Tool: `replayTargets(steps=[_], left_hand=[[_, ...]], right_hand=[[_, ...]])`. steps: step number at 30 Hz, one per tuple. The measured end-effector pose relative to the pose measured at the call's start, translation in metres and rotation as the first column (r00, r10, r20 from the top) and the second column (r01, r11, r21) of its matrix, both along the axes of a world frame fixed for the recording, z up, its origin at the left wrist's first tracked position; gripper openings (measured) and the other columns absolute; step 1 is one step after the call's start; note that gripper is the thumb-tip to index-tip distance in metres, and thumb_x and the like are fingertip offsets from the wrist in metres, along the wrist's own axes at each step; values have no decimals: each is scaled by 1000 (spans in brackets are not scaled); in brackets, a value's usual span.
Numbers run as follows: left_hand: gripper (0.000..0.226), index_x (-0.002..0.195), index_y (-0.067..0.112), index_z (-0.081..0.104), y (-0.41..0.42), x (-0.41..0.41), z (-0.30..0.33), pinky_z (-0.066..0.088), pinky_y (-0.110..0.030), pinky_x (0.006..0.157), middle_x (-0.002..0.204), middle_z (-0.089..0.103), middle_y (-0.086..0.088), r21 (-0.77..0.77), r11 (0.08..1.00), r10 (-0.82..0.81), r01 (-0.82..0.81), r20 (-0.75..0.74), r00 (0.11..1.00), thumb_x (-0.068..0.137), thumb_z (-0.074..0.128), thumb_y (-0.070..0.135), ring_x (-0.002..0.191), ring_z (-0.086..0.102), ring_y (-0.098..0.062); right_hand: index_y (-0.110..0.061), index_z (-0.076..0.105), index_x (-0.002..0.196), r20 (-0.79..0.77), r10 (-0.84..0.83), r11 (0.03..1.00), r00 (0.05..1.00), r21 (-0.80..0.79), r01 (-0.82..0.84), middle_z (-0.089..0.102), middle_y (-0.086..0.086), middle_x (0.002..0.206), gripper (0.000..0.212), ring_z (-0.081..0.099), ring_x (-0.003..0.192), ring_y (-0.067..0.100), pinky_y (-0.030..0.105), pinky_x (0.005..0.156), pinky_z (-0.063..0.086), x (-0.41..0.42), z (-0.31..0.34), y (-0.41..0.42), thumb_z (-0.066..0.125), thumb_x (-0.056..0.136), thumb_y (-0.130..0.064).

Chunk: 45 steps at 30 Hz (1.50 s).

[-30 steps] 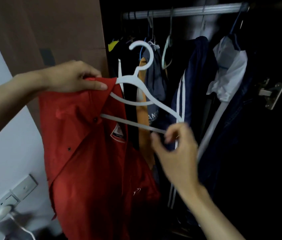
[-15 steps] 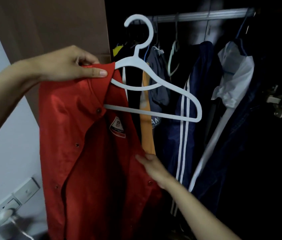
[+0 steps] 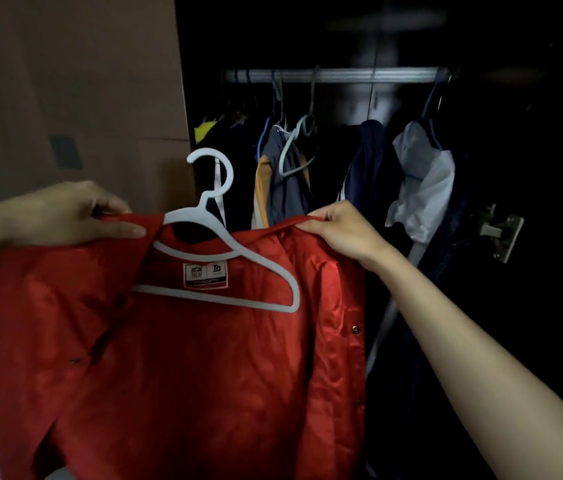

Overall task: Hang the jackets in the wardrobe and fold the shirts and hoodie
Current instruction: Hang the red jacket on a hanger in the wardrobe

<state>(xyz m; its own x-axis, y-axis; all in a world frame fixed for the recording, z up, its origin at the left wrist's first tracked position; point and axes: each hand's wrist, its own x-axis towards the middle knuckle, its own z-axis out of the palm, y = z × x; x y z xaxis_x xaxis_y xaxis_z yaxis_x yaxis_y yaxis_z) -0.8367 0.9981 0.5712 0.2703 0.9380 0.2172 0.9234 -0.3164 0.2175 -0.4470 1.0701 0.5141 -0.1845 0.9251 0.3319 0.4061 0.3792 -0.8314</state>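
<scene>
Holding the red jacket (image 3: 183, 358) spread open in front of the wardrobe, both hands pinch its top edge, one at each shoulder. The left hand (image 3: 65, 216) grips the cloth just left of the white hanger (image 3: 224, 251), thumb and curled fingers closed on the collar edge; the right hand (image 3: 339, 230) grips the other shoulder seam to the right of the hanger, fingers curled over the fabric. The lining faces the camera, with the neck label just under the hanger's neck. The hanger's left arm is tucked under the cloth by the left hand, while its right arm and bottom bar lie bare over the lining, so that shoulder looks not yet seated. Its long axis runs left to right and tilts downward to the right, and its hook stands upright between the hands. Above and behind the hanger, well apart from the hook, the metal rail (image 3: 335, 75) runs across the wardrobe, already carrying dark garments and a white shirt (image 3: 425, 188) to the right. The right hand is nearer the bare hanger end, so drawing that shoulder over the end seems to be its job, after which the hook must rise to the rail, probably into the gap just right of the wooden door panel (image 3: 76, 98).
</scene>
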Motion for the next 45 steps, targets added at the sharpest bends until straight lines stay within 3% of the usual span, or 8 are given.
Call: replayTargets(steps=[4, 11, 14, 20, 24, 32, 38, 45], left_hand=[[35, 75, 27, 71, 13, 37, -11, 50, -26, 66, 69, 69, 12, 163, 987, -15, 9, 35, 999, 83, 61, 59, 66, 65, -2], [43, 70, 31, 64, 21, 85, -51, 40, -11, 57, 62, 63, 24, 55, 993, -111, 107, 79, 991, 79, 49, 71, 60, 61, 5], [58, 78, 26, 67, 29, 91, -66, 50, -29, 68, 62, 62, 11, 93, 995, -32, 23, 95, 995, 80, 50, 81, 66, 61, -5], [38, 69, 41, 63, 26, 87, -65, 53, -38, 75, 68, 62, 17, 174, 983, 27, -65, 212, 977, 82, 54, 77, 73, 64, -14], [41, 65, 31, 61, 21, 70, -51, 43, -33, 65, 64, 61, 10, 264, 962, 0, -76, 276, 961, 89, 59, 65, 65, 61, -14], [37, 79, 33, 65, -1, 93, -43, 55, -41, 79, 77, 66, 7, 213, 975, 23, -57, 157, 987, 90, 54, 67, 84, 68, -23], [37, 116, 39, 59, 1, 155, -88, 49, -44, 85, 118, 68, -7, 212, 975, 84, -74, -36, 996, 94, 46, 66, 111, 64, -36], [47, 77, 35, 61, 21, 114, -77, 55, -46, 82, 80, 66, 4, 143, 978, 118, -152, 222, 968, 80, 45, 78, 95, 68, -33]], right_hand=[[8, 72, 81, 150, -71, 991, 986, 126, 52, 61, 13, 63, 41, 52, 54, 17, 32, 57, 40, -19, 22, -13, 68, 95, -31], [15, 62, 77, -18, -32, 988, 999, 153, 34, 59, 34, 67, 56, 49, 53, 25, 48, 59, 44, -63, 12, -39, 65, 96, -38], [17, 52, 74, -82, -10, 989, 997, 149, 23, 49, 17, 60, 65, 43, 55, 24, 53, 60, 45, -83, 1, -51, 63, 90, -44], [-2, 64, 73, 15, 90, 993, 996, 70, -91, 59, -8, 61, 21, 55, 55, 0, 22, 60, 44, -75, -8, -68, 64, 94, -7], [-21, 65, 67, 201, -157, 979, 967, 159, 126, 57, -20, 46, 29, 50, 42, -5, 23, 50, 37, -18, -7, -56, 60, 94, -12], [-6, 77, 103, -85, -140, 986, 987, 74, 146, 71, 20, 82, 27, 58, 69, 25, 30, 67, 46, -11, 49, -59, 51, 97, 1], [-7, 76, 111, -220, 27, 999, 975, -18, -32, 42, -13, 39, 30, 36, 32, 0, 12, 39, 32, -75, 39, -75, 48, 102, -3], [-14, 78, 98, -8, 193, 973, 981, -123, -193, 78, 12, 95, 18, 70, 82, 24, 28, 76, 55, -60, 16, -92, 68, 90, 0]])
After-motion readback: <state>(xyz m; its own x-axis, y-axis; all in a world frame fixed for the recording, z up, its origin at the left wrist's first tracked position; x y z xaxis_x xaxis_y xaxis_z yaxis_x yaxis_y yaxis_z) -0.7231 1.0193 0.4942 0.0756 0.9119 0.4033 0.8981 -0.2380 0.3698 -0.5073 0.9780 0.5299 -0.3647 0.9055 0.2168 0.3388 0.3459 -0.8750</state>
